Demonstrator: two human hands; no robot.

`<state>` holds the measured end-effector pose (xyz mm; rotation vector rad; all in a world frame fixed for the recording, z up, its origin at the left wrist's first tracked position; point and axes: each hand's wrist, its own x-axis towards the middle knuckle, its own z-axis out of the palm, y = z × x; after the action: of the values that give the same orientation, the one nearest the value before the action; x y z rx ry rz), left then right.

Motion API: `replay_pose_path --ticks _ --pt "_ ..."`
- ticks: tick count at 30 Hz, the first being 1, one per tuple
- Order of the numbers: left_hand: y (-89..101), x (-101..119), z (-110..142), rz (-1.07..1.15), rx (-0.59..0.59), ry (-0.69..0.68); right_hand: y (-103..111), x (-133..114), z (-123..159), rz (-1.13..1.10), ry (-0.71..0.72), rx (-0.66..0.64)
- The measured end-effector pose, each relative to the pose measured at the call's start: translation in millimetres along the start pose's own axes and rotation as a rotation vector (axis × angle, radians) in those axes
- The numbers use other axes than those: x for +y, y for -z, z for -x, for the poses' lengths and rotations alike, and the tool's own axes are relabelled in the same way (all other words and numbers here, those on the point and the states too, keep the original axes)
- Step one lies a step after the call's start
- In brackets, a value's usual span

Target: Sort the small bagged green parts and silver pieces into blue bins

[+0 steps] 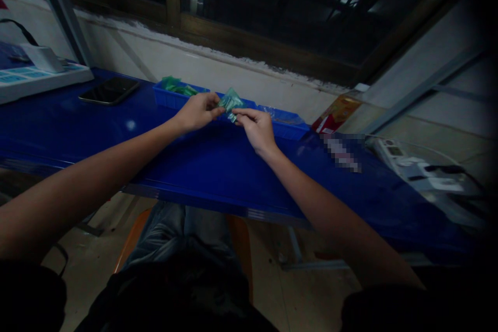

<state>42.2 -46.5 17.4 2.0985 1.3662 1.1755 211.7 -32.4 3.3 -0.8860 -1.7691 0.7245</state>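
Between my two hands, above the blue bins, is a small green translucent plastic bag (pixel 232 99) with creased sides. My left hand (pixel 199 110) pinches its left edge between thumb and fingers. From the right, my right hand (pixel 254 127) grips the bag's lower part with closed fingertips. What the bag contains, if anything, I cannot make out. Behind my left hand, a blue bin (pixel 165 97) holds more green plastic pieces (pixel 177 85). Another blue bin (pixel 290 127), right of my right hand, has clear plastic in it.
A phone (pixel 109 91) lies on the blue table (pixel 210 166), beside a white power strip (pixel 42 80) at left. A red and orange packet (pixel 336 114) leans near the wall. Another power strip with plugs and cables (pixel 424 176) lies at right. A window is behind.
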Motion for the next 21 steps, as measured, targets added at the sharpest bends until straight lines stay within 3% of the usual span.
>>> replay_pose_path --ticks 2,5,9,12,17,19,21 --pt "0.8 1 2 -0.226 0.054 -0.216 1 -1 -1 -0.095 -0.160 -0.014" --pt "1.0 5 6 -0.469 0.025 -0.447 5 -3 -2 -0.195 -0.340 -0.036" --pt "-2.7 9 9 -0.562 -0.016 -0.513 7 -3 -4 -0.194 -0.434 -0.019" --pt "-4.4 8 7 -0.435 -0.039 -0.396 5 -1 -3 -0.029 -0.268 0.036" --pt "0.7 9 3 0.141 -0.205 0.119 3 -2 4 0.396 0.250 -0.003" --pt "3.0 9 3 0.341 -0.230 0.275 3 -4 6 0.488 0.340 -0.029" --pt "4.3 9 3 0.468 -0.223 0.341 2 -4 7 0.534 0.391 -0.049"
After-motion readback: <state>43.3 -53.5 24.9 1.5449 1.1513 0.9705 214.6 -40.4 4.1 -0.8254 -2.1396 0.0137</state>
